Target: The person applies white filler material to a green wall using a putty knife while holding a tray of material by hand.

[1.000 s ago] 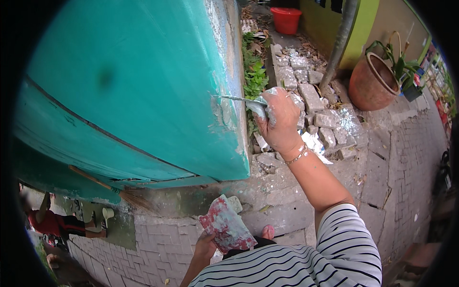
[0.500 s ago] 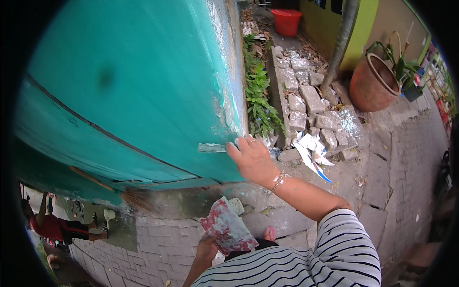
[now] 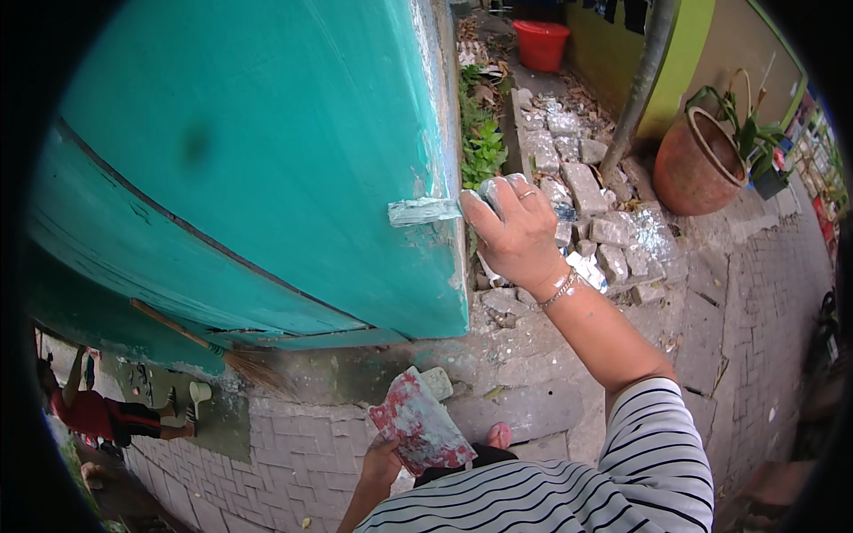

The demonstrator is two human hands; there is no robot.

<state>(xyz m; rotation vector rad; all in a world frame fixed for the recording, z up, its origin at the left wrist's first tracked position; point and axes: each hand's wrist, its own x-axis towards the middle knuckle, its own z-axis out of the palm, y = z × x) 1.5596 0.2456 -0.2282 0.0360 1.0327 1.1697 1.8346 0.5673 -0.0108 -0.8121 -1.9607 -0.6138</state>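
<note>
My right hand (image 3: 517, 229) is closed round a putty knife (image 3: 423, 211) whose pale, smeared blade lies against the teal wall (image 3: 293, 160) close to its corner. White paste coats some of its fingertips. Along the corner runs a rough whitish strip (image 3: 444, 98). Low in front of my body, my left hand (image 3: 382, 462) grips the edge of a flat red board (image 3: 421, 423) smeared with grey-white filler. Most of that hand's fingers are hidden behind the board.
Loose paving bricks (image 3: 582, 186) and green plants (image 3: 484, 149) lie beyond the corner. A large clay pot (image 3: 697, 164), a red tub (image 3: 541, 46) and a post (image 3: 638, 89) stand farther right. A broom (image 3: 253, 369) leans at the wall's foot; another person (image 3: 98, 413) is at lower left.
My right hand has moved up and slightly right along the wall's corner with the putty knife. The left hand still holds the board in nearly the same place.
</note>
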